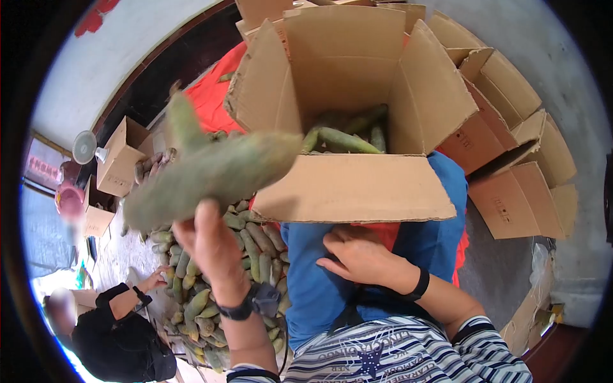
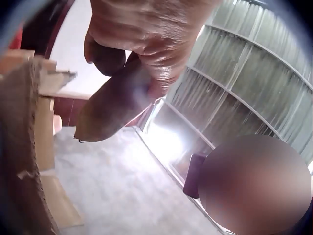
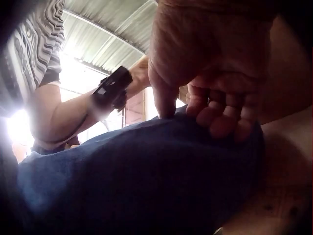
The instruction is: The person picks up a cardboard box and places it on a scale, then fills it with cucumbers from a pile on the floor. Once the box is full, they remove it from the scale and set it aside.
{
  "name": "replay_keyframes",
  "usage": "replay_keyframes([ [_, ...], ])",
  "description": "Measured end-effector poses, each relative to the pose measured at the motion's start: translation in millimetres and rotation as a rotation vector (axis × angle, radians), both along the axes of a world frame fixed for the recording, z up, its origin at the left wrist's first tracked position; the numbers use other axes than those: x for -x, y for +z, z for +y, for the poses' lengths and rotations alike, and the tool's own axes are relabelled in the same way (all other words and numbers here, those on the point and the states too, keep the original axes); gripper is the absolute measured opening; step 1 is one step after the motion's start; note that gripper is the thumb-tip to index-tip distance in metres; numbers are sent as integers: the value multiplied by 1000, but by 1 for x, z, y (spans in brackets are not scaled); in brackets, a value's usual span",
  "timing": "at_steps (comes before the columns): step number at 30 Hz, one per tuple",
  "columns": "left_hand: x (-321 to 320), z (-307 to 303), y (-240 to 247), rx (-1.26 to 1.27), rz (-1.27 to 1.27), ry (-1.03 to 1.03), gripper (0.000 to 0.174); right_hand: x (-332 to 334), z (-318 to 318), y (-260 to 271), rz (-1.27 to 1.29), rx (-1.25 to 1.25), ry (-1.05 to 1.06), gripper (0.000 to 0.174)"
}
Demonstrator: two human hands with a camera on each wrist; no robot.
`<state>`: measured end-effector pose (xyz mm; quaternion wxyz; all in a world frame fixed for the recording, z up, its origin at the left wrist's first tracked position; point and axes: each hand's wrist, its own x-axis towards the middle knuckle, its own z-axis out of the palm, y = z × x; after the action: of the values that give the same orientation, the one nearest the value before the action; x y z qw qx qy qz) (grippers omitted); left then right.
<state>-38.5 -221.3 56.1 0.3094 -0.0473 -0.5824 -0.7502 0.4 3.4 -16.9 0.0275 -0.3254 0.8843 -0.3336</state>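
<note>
Left hand grasps one long green vegetable, lying 8-to-2 o'clock toward one brown cardboard box; right hand rests relaxed on blue trousers.

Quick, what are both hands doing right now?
Left hand: closed round a long green vegetable, holding it up.
Right hand: open, holding nothing, resting on the blue cloth.

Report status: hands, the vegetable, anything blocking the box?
Left grip holds green vegetable, raised beside open box. Right grip rests on blue cloth under box. Box's left flap close to vegetable tip.
</note>
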Motion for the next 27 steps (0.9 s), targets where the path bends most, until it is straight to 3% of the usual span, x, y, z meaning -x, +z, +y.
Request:
replay_keyframes([
  [3, 42, 50, 17, 234, -144, -117, 40, -1, 3, 0, 16, 10, -23, 35],
  [6, 72, 67, 3, 412, -242, -188, 46, -2, 8, 0, -37, -3, 8, 35],
  [7, 67, 68, -2, 578, -289, -71, 48, -2, 9, 0, 10, 10, 16, 35],
  [8, 61, 68, -3, 580, -287, -80, 48, -3, 10, -1, 10, 11, 7, 35],
  [10, 44, 64, -1, 1155, -175, 24, 48, -6, 12, -6, -51, 41, 22, 34],
  [16, -10, 52, -11, 1160, -231, 58, 42, -7, 12, -6, -120, 87, 39, 34],
  [18, -26, 46, -25, 1093, -172, 250, 36, -5, 14, -7, -148, 86, 49, 35],
  [20, -40, 38, -39, 951, -127, 294, 35, -4, 14, -14, -69, 99, 51, 35],
  [22, -48, 20, -64, 870, -209, 289, 35, -7, 13, -18, -131, 120, 16, 34],
  [27, -71, -30, -138, 1010, -520, 239, 29, -8, 7, -5, -174, 4, -1, 35],
])
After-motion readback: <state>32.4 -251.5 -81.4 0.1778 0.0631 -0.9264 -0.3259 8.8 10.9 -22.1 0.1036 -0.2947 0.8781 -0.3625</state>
